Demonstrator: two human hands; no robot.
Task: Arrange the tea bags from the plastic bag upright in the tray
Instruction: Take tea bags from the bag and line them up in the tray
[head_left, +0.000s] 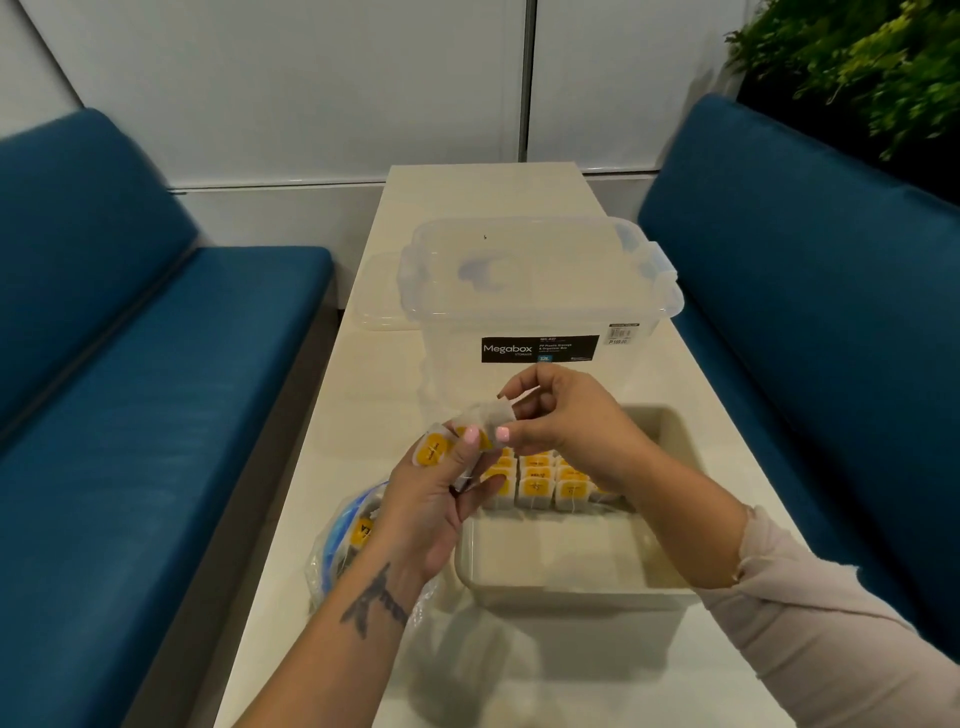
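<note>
Cream table (374, 395), both hands pinching tea bags (491, 415) above tray (571, 582)

A single head-worn wide-angle camera is looking forward and steeply down along the long cream worktop (519, 192), which is running away toward 12 o'clock. It is sitting close above the beige rectangular plastic tray (571, 577) at 6 o'clock, with both forearms entering from the bottom edge. The clear lidded plastic storage box (535, 291) is filling the centre, farther off. Blue upholstered benches (130, 364) are flanking the view at 9 and 3 o'clock, their edges bowing with the lens. Green foliage (852, 67) is showing at 2 o'clock.
</note>
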